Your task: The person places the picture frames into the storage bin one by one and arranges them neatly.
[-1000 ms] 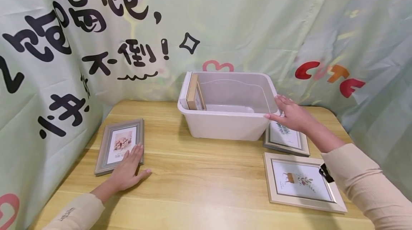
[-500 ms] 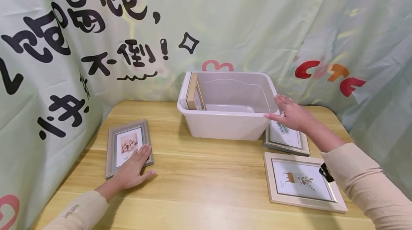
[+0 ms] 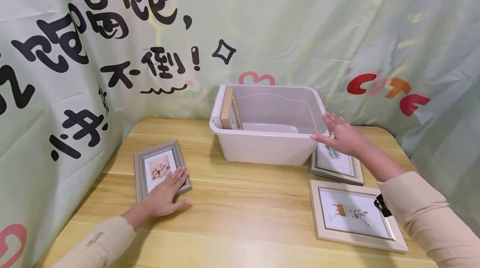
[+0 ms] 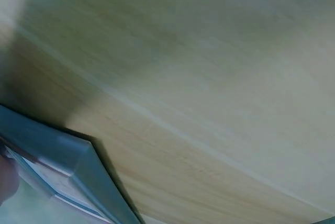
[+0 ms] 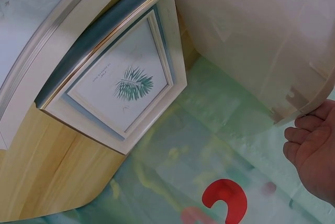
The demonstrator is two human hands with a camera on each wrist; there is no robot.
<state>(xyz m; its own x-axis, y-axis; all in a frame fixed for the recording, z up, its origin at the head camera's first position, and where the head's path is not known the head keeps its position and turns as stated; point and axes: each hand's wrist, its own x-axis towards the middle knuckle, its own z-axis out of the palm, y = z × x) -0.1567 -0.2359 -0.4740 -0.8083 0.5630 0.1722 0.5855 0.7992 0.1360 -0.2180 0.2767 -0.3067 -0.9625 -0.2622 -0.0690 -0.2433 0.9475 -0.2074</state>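
In the head view, my left hand (image 3: 165, 197) rests on a grey-brown picture frame (image 3: 140, 176) with a pink flower print, its fingers stretched across the frame's right side. A corner of that frame shows in the left wrist view, with a bit of finger at the edge. My right hand (image 3: 346, 136) holds the right end of a pale grey plastic bin (image 3: 266, 147), thumb at the front corner and fingers at the side rim. Inside the bin, a white frame (image 3: 218, 107) and a light wooden frame (image 3: 226, 109) stand on edge against the left wall.
Right of the bin lies a frame with a green leaf print (image 5: 133, 82), partly under my right hand in the head view. Nearer me is a cream frame (image 3: 315, 214) with a deer print. A printed curtain (image 3: 288, 22) hangs behind the wooden table (image 3: 240, 214).
My left hand and the flower-print frame have slid to the right together, and the frame has turned slightly. My right hand stays at the bin's rim.
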